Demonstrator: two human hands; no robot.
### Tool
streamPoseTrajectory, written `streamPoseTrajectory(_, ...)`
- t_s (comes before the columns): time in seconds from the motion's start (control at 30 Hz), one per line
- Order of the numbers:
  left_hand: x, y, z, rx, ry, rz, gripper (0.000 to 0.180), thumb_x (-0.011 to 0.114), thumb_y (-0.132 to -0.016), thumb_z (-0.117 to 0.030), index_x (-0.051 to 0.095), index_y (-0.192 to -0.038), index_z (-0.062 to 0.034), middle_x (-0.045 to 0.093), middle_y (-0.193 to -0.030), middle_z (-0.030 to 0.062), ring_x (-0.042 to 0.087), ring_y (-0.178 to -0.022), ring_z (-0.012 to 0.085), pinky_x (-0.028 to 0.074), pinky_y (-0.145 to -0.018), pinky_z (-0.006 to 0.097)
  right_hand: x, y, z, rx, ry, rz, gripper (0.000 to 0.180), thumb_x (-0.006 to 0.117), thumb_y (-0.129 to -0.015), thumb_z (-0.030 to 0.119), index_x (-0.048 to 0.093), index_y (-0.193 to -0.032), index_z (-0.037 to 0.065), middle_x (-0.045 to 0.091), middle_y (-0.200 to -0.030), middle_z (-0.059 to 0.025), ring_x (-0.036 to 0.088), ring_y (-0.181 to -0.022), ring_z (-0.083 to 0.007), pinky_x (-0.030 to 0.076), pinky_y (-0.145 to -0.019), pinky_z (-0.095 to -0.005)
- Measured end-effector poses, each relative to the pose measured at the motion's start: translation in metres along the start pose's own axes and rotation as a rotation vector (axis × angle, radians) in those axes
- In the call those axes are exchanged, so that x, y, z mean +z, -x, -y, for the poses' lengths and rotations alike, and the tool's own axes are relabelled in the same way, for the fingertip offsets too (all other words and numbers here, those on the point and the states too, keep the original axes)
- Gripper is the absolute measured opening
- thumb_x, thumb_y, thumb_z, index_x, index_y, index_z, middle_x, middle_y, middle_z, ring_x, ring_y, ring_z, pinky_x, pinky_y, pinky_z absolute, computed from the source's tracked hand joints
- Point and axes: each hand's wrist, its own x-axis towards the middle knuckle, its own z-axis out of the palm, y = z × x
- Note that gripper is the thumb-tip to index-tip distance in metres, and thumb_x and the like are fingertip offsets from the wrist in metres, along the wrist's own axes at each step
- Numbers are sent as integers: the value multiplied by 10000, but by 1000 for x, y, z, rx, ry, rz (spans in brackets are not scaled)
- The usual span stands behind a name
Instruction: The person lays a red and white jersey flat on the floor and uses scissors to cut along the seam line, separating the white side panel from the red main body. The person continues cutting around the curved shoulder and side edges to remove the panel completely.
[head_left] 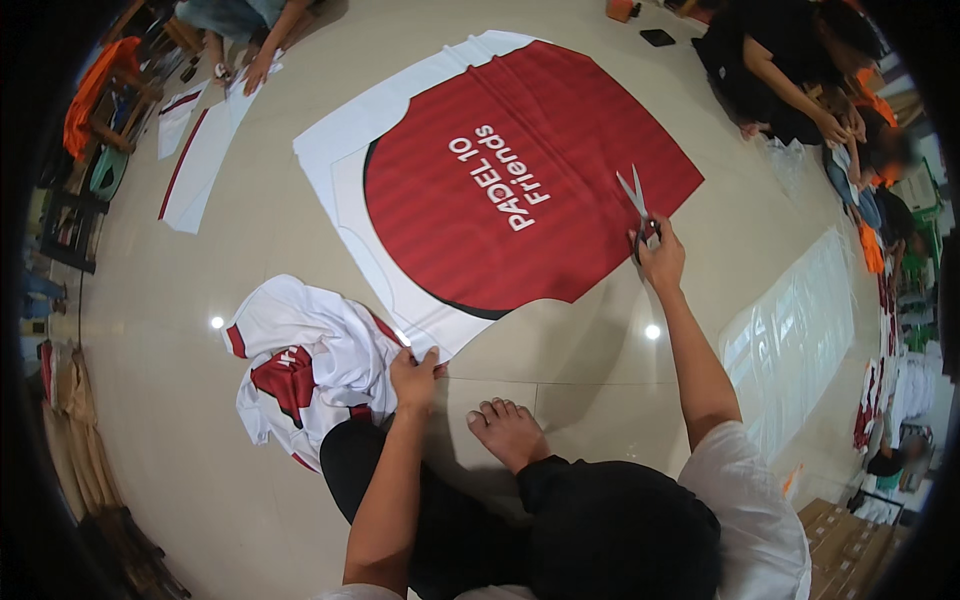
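Observation:
A large cut panel of red and white jersey fabric (590, 130) lies flat on the floor ahead of me, with white lettering on its red part and a dark line along the curved edge. My right hand (662, 256) grips a pair of scissors (638, 205) by the handles, blades parted and pointing away over the panel's right side. With closed fingers, my left hand (414, 380) holds white fabric near the panel's lower corner. Just left of that hand, a crumpled heap of white and red fabric (335, 345) rests against my leg.
Clear plastic sheeting (795, 335) covers floor to the right. At the upper left, another person's hands (255, 75) work on white fabric strips (197, 165). More people sit at the upper right. A dark flat object (657, 38) lies beyond the panel; my bare foot (507, 433) is close below it.

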Motion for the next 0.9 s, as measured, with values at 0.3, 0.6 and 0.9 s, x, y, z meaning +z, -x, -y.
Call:
streamPoseTrajectory(0.3,5,18,-20,-90,-69,-55,156,762,-967,-46,669,-1045,51,726,-912,76,694,-741,137,616,-638,267,10,-71,-65,63,185,36,589,878,-869,410,641,-1301,87,782,-1020,-187,761,-968,-412,587,-857,-491)
streamPoseTrajectory(0.6,5,21,11,-75,-46,17,132,764,-969,-48,672,-1014,35,706,-900,64,682,-736,137,610,-625,277,-13,-33,-89,151,239,-3,565,866,-880,426,649,-1268,78,788,-977,-176,774,-931,-395,590,-837,-473)
streamPoseTrajectory(0.9,4,35,5,-78,-6,-26,166,742,-973,-25,654,-1090,52,709,-921,79,704,-784,157,620,-649,282,-31,28,-57,91,91,-18,570,868,-880,298,625,-1317,23,758,-1083,-204,739,-983,-386,567,-855,-457)
